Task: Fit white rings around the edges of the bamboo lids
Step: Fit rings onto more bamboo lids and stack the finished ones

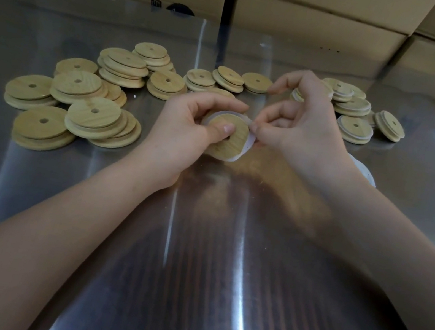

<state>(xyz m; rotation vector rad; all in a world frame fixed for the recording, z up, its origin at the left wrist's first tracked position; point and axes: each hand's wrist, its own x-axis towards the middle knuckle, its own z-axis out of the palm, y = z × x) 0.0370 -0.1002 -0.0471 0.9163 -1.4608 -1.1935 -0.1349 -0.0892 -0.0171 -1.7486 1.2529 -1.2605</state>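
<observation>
**White ring pinched at a held lid's edge**

Just above centre, the left hand (188, 126) grips a bamboo lid (234, 138), thumb pressed on its face. At the lid's 3 o'clock, the right hand (301, 130) pinches the white ring (247, 143) lying round the rim. On the steel table (195, 248), bare lids (76, 99) lie heaped at 10 o'clock and ringed lids (355, 127) at 1 o'clock.

Left hand (188, 127) grips bamboo lid (231, 138); right hand (301, 130) pinches white ring (248, 141).

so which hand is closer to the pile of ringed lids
Right. The right hand, pinching the ring, is just left of the ringed lids; the left hand, gripping a lid, is farther left.
</observation>
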